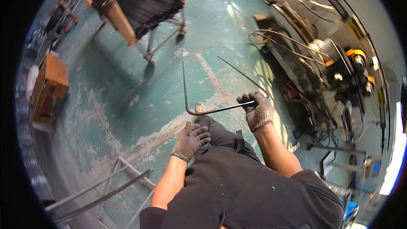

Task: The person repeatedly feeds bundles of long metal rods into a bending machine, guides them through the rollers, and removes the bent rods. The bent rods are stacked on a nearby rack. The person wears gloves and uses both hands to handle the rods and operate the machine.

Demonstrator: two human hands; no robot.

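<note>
A thin dark metal rod bent into a wide U (220,110) is held out in front of me, its two legs pointing away. My right hand (257,111), in a grey knit glove, grips it near the right-hand bend. My left hand (190,141), gloved the same way, is apart from the rod, just below its left bend. Its fingers are stretched and spread, and nothing shows in them.
A wheeled rack (140,6) piled with long black rods stands ahead to the left. Machinery with loose cables (313,63) lines the right side. A rusty brown box (51,82) sits at far left. A metal frame (101,191) is at lower left.
</note>
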